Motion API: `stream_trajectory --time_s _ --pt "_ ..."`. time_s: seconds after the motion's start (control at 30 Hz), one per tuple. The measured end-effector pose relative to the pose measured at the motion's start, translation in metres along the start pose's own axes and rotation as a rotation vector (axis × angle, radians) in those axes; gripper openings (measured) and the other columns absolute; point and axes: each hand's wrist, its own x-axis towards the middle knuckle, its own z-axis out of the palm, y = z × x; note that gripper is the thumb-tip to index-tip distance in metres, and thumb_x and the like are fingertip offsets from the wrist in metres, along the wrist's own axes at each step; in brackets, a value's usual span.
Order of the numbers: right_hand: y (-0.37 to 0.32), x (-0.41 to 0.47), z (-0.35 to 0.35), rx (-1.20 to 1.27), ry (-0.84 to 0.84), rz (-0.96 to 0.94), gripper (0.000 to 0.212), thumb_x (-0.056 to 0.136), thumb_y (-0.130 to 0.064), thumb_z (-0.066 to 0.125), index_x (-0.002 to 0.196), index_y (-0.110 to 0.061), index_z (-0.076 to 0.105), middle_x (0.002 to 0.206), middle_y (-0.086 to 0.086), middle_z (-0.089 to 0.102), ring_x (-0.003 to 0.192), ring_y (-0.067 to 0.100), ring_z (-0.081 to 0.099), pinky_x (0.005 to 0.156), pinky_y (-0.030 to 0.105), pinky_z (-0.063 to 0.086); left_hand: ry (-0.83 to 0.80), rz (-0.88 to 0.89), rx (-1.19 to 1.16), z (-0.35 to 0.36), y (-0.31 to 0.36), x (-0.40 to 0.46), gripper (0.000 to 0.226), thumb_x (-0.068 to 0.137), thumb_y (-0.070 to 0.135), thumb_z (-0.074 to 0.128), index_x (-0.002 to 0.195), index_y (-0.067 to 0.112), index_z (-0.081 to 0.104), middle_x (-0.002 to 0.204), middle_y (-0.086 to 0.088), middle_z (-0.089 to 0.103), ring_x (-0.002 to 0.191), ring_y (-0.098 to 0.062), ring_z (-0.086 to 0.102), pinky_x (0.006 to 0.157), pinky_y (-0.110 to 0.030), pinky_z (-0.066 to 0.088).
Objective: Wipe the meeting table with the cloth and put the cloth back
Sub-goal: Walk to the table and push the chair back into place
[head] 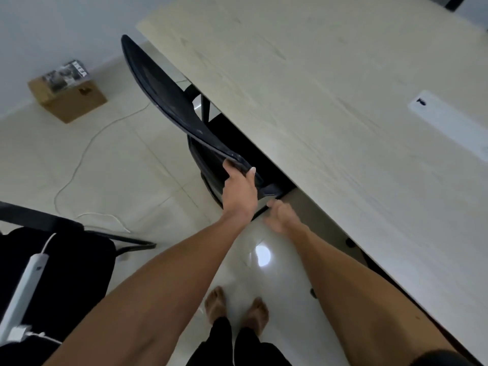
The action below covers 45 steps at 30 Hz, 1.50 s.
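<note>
- Pale wood-grain meeting table (330, 107) filling 12 to 4 o'clock, white inset strip (449, 122) at 3.
- Left hand (239, 190) gripping black chair back (169, 101), fingers curled over its edge.
- Right hand (280, 216) blurred beside the table edge; grip impossible to tell.
- Cloth nowhere visible.
- Cardboard box (71, 99) at 10 o'clock on the pale tiled floor (126, 159), white cable (79, 165) trailing.

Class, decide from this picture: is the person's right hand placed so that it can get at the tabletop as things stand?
Probably yes. The right hand hangs blurred just below the meeting table edge, holding nothing visible; only the left hand grips the black chair back, and nothing blocks the way.
</note>
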Motion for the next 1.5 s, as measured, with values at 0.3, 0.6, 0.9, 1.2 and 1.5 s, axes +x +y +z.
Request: stream_trajectory --time_s 0.3,0.6,0.9,1.2,1.5 --pt "-0.041 -0.077 -0.041 0.423 0.347 -0.142 0.049 0.102 -0.03 0.063 0.147 -0.015 0.051 0.106 -0.001 0.066 0.099 0.021 0.065 0.092 0.038 0.052 -0.319 0.12 0.357 -0.084 0.006 0.023 0.027 0.102 0.029 0.059 0.126 0.019 0.058 0.113 -0.01 0.072 0.105 -0.033 0.069 0.087 -0.038 0.055" --pt "-0.133 -0.114 -0.044 0.528 0.72 -0.115 0.062 0.101 -0.067 0.048 0.145 -0.023 0.053 0.11 -0.004 0.066 0.102 0.017 0.062 0.091 0.038 0.05 -0.185 0.176 0.107 -0.201 0.01 0.094 0.043 0.097 0.028 0.071 0.132 0.009 0.054 0.092 0.001 0.066 0.103 -0.028 0.066 0.086 -0.033 0.049" --pt "-0.203 -0.115 -0.035 0.813 0.872 0.191 0.047 0.107 -0.046 0.052 0.13 -0.006 0.059 0.097 0.001 0.066 0.104 0.028 0.065 0.083 0.032 0.041 -0.306 0.274 0.041 -0.243 0.0 0.178 0.119 0.06 0.066 0.086 0.153 0.014 0.034 0.154 -0.008 0.048 0.138 -0.031 0.054 0.114 -0.049 0.048" --pt "-0.226 -0.094 -0.039 1.133 0.965 0.334 0.021 0.103 -0.03 0.061 0.108 -0.01 0.062 0.088 -0.002 0.065 0.09 0.023 0.062 0.082 0.03 0.042 -0.313 0.36 0.08 -0.233 -0.012 0.242 0.088 0.048 0.077 0.08 0.108 0.016 0.061 0.115 -0.004 0.071 0.106 -0.025 0.07 0.096 -0.048 0.058" --pt "-0.222 -0.07 -0.068 1.282 0.943 0.387 0.015 0.103 -0.023 0.06 0.112 -0.011 0.057 0.092 0.0 0.061 0.091 0.024 0.06 0.079 0.032 0.045 -0.281 0.402 0.167 -0.229 0.031 0.229 0.062 0.07 0.049 0.093 0.094 0.002 0.061 0.098 -0.013 0.07 0.094 -0.033 0.067 0.081 -0.041 0.053"
